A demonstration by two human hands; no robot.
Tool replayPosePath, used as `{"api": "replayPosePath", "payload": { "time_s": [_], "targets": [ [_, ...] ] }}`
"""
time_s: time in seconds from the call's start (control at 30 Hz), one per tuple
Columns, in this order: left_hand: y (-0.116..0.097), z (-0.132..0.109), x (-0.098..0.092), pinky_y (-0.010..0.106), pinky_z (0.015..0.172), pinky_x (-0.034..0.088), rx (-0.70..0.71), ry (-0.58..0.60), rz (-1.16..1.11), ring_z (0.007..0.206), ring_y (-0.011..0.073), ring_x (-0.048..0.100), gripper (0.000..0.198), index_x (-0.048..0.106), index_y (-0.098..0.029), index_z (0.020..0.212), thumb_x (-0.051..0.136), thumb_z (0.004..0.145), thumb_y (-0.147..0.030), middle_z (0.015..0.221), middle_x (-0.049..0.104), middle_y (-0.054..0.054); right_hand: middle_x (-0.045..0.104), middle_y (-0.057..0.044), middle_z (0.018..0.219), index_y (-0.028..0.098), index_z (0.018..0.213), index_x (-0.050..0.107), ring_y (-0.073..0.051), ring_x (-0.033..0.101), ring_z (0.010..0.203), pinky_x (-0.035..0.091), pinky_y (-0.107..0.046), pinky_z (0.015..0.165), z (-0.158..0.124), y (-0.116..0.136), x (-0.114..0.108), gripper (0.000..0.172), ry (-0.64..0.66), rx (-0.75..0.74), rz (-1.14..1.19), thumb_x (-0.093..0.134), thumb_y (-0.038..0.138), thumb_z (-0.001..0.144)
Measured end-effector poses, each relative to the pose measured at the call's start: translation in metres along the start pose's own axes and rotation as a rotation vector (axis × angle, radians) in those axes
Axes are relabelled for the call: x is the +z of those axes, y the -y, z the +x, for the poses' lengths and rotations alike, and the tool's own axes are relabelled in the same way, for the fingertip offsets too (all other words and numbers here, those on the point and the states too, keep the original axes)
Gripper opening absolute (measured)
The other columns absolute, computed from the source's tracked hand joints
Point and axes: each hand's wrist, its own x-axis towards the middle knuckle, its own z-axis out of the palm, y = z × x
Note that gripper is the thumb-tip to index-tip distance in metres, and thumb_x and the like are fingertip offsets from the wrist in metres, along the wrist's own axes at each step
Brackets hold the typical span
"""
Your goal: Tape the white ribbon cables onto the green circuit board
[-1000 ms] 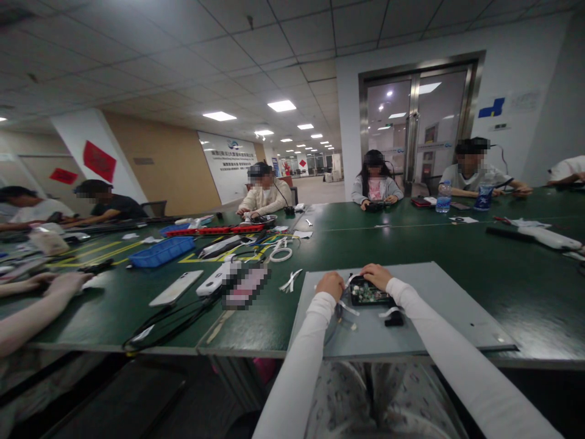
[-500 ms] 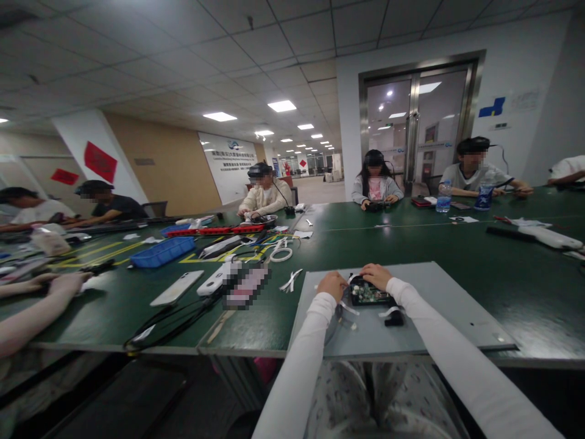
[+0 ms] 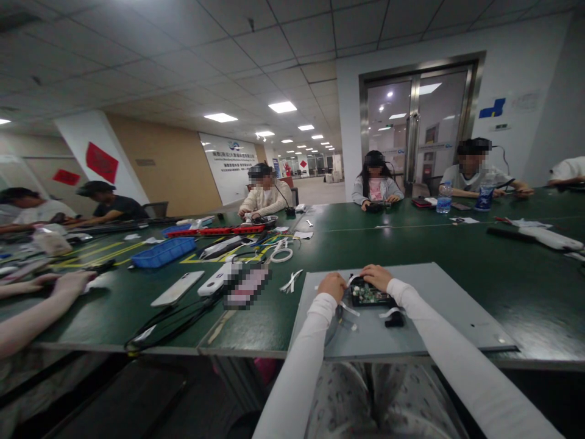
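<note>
A small black case with a green circuit board [image 3: 369, 295] lies on a grey mat [image 3: 450, 302] in front of me. My left hand [image 3: 331, 285] is curled closed at the board's left edge, among white strips [image 3: 347, 308]. Curled over the board's far right corner, my right hand [image 3: 376, 275] grips it. A small black part [image 3: 393, 319] lies on the mat just near of the board. What my left fingers pinch is too small to make out.
The long green table [image 3: 503, 262] holds a phone [image 3: 177, 288], white cable ties [image 3: 290, 281], a blue tray [image 3: 161, 251], a red power strip [image 3: 214, 230] and black cables [image 3: 169, 320]. Several other people sit around it; a neighbour's hand [image 3: 68, 281] rests at left.
</note>
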Motion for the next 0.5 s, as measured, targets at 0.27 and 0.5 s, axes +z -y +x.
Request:
{"api": "replayPosePath", "payload": {
  "time_s": [0.27, 0.5],
  "targets": [
    [0.0008, 0.0009, 0.0023, 0.019, 0.079, 0.039, 0.012, -0.022, 0.001, 0.09, 0.0126, 0.051, 0.022, 0.067, -0.018, 0.072, 0.047, 0.068, -0.01, 0.088, 0.061, 0.003, 0.053, -0.002, 0.108, 0.025, 0.095, 0.062, -0.018, 0.046, 0.097, 0.032, -0.031, 0.087, 0.0002, -0.002, 0.0007, 0.028, -0.006, -0.008, 0.006, 0.042, 0.029, 0.075],
    [0.0014, 0.0011, 0.0022, 0.02, 0.079, 0.038, 0.021, -0.028, 0.009, 0.09, 0.0132, 0.051, 0.022, 0.067, -0.018, 0.071, 0.047, 0.068, -0.01, 0.088, 0.061, 0.004, 0.053, -0.001, 0.108, 0.025, 0.094, 0.062, -0.018, 0.046, 0.098, 0.032, -0.031, 0.087, 0.0009, -0.0027, 0.0014, 0.028, -0.01, -0.009, 0.011, 0.042, 0.028, 0.074]
  ]
}}
